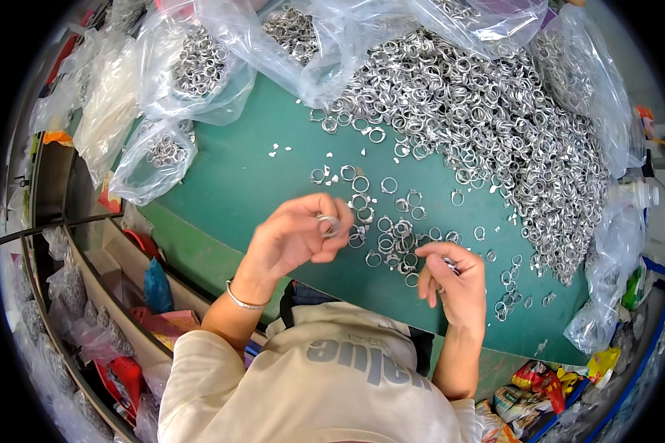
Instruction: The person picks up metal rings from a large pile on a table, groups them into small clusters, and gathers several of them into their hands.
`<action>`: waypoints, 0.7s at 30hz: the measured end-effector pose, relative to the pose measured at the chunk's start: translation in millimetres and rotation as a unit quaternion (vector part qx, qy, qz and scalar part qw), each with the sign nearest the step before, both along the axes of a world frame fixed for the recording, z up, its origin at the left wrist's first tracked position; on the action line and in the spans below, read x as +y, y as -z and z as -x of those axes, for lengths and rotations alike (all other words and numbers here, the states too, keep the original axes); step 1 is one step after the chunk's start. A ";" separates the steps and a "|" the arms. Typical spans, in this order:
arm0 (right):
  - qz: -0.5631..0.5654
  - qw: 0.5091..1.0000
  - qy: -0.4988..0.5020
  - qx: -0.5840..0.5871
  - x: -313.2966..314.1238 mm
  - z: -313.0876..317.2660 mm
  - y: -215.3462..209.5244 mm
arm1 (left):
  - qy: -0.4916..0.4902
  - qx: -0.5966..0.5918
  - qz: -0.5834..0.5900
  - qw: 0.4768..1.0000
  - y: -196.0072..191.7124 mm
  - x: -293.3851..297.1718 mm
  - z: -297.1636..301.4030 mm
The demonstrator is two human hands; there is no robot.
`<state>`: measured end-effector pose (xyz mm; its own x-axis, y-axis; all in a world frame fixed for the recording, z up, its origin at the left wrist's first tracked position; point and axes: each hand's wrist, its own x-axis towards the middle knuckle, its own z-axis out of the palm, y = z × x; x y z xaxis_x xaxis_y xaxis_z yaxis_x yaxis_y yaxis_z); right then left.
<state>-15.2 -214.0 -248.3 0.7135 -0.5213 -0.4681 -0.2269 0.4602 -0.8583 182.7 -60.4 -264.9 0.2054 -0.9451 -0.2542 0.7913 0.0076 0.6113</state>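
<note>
A silver-coloured metal ring (327,225) is pinched between the thumb and fingers of my left hand (292,235), raised above the green tabletop. My right hand (459,284) is closed with its fingers curled. A small shiny metal piece (451,266) shows between its thumb and fingers; it looks like a ring, though most of it is hidden. Between and beyond my hands lies a loose cluster of rings (399,235). A smaller group of rings (508,288) sits to the right of my right hand.
A large heap of rings (480,103) covers the far right of the green table (236,162). Clear plastic bags (199,66) with rings stand along the far left edge. Small white bits (277,149) lie scattered. Open drawers (118,280) are at left; coloured packets (539,380) lie lower right.
</note>
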 end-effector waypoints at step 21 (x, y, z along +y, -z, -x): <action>0.581 0.802 -0.117 0.078 0.3 -70.4 14.4 | -0.098 -0.706 -0.208 0.670 10.6 -4.3 11.9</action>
